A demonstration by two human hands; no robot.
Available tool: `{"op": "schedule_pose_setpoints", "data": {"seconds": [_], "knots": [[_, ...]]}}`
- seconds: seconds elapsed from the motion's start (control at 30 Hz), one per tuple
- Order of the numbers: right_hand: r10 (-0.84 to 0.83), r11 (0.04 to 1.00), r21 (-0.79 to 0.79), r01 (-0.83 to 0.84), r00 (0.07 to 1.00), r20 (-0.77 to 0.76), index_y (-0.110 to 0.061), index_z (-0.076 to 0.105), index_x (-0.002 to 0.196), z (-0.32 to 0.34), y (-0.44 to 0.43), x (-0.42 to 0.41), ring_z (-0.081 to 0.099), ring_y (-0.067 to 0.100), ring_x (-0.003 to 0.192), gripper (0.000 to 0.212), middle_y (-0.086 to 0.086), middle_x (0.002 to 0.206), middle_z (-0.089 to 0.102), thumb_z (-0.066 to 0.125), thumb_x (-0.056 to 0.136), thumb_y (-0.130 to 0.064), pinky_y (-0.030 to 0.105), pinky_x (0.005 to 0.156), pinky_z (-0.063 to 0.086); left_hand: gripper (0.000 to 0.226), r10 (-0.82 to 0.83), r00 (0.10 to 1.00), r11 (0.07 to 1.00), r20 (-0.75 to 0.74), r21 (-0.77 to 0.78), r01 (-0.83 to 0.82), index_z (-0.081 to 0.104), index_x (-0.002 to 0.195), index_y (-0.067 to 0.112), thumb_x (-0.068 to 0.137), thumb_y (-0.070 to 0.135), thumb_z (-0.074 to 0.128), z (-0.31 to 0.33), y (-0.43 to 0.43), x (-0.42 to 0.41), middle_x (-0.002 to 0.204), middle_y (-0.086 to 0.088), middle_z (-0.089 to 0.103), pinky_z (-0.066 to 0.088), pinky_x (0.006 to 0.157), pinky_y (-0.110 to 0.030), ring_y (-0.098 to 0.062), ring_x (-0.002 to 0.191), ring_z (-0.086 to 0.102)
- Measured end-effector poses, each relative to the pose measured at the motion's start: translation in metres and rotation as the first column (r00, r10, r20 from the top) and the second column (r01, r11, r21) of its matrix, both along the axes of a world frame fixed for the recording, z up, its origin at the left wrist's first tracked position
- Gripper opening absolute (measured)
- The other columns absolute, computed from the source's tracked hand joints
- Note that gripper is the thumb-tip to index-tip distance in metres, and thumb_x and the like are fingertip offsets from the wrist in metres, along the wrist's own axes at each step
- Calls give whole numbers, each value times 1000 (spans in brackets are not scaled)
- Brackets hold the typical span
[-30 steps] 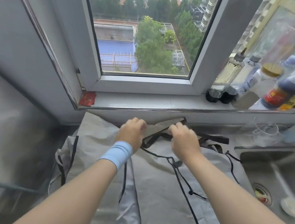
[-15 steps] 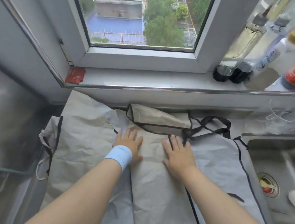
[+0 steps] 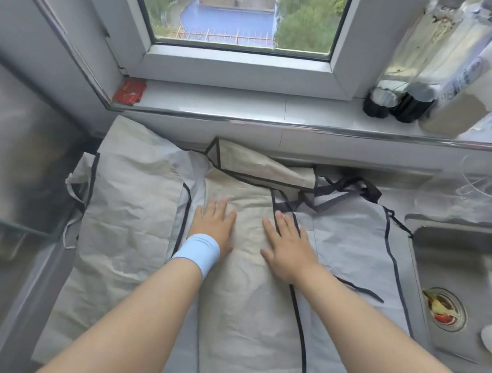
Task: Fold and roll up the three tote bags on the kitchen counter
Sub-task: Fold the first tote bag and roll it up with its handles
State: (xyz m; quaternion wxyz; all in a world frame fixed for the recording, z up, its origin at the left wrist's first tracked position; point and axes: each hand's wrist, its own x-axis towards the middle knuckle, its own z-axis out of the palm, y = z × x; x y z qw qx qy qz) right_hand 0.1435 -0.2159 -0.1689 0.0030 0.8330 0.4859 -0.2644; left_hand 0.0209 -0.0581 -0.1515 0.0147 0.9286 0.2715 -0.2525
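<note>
Grey tote bags with black trim lie overlapping on the kitchen counter. The middle tote bag (image 3: 252,309) is folded into a long narrow strip running towards me, its far end (image 3: 259,169) bent up against the wall. My left hand (image 3: 214,228), with a light blue wristband, presses flat on the strip's left side. Flat on the strip's right edge lies my right hand (image 3: 288,249), fingers straight. A second tote bag (image 3: 131,213) is spread out at the left. Under the strip at the right lies a third tote bag (image 3: 355,238), its black handles (image 3: 349,187) bunched near the wall.
A steel sink (image 3: 474,273) with a drain strainer holding food scraps sits at the right. Bottles (image 3: 451,96) and two black caps stand on the windowsill, a red packet (image 3: 130,91) at its left end. A steel surface (image 3: 11,159) borders the counter's left.
One second ago both hands pinched the bag's top edge by the wall. They let go, drew back towards me and flattened onto the folded strip, where they stay.
</note>
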Motion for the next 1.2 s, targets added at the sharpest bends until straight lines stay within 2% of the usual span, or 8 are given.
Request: {"op": "schedule_pose_setpoints", "data": {"seconds": [0.13, 0.23, 0.4, 0.47, 0.57, 0.73, 0.97, 1.2], "knots": [[-8, 999, 51, 3, 996, 91, -23, 11, 156, 3, -3, 2, -5, 27, 152, 63, 10, 165, -3, 38, 100, -34, 51, 121, 4, 39, -26, 963, 999, 267, -23, 33, 47, 129, 25, 90, 21, 50, 6, -32, -17, 138, -3, 38, 36, 95, -36, -26, 124, 39], [-4, 984, 177, -32, 980, 200, -19, 43, 140, 3, -32, -15, 20, 34, 147, 47, 15, 157, 27, 47, 93, -23, 54, 116, 18, 34, 23, 955, 992, 296, -128, 15, 51, 122, 23, 89, 31, 53, 9, -63, -36, 125, -3, 44, 40, 89, -36, -26, 114, 46], [-63, 929, 367, -42, 962, 268, -16, 64, 106, 10, -93, -54, 57, 31, 102, 34, 7, 114, 58, 38, 85, -23, 40, 81, 45, 94, 71, 987, 985, 141, -168, -47, 29, 143, 28, 67, 77, 57, 4, -106, -57, 150, -6, 26, 26, 111, -45, -31, 135, 26], [-119, 934, 356, 30, 966, 231, -17, 62, 109, 7, -114, -75, 56, 29, 96, 36, 4, 109, 56, 41, 80, -23, 37, 77, 45, 120, 23, 999, 980, 39, -197, -15, 4, 152, 31, 58, 83, 58, -1, -114, -66, 161, -9, -2, 7, 118, -50, -36, 146, -2], [-154, 966, 233, 108, 970, 189, -16, 54, 127, -2, -134, -107, 49, 32, 118, 51, 9, 132, 51, 44, 79, -29, 43, 93, 47, 139, -156, 988, 980, -7, -129, 153, -16, 151, 31, 52, 78, 68, -5, -115, -92, 158, -12, -25, -7, 118, -52, -36, 144, -23], [-105, 991, 100, 91, 985, 137, -22, 37, 148, -3, -128, -145, 27, 35, 144, 66, 11, 156, 32, 31, 85, -42, 53, 111, 32, 140, -278, 960, 958, -34, -79, 275, -19, 151, 29, 53, 76, 70, -2, -97, -129, 157, -12, -27, -10, 117, -52, -35, 145, -22], [-272, 959, -36, 281, 949, 161, -27, 12, 156, 13, -156, -147, -2, 28, 151, 62, 7, 165, -2, 36, 100, -38, 61, 114, 15, 101, -213, 973, 962, 86, -157, 225, -2, 153, 30, 78, 74, 49, 8, -163, -109, 161, 0, -16, 10, 118, -50, -26, 149, -8], [-194, 974, -114, 196, 981, 28, -40, 5, 156, 16, -192, -119, -4, 20, 152, 67, -3, 165, -9, 41, 99, -39, 59, 112, 20, 121, -312, 948, 941, -72, -165, 297, -13, 152, 28, 70, 65, 67, -2, -193, -116, 158, -3, -27, 4, 117, -58, -31, 146, -20]]}}
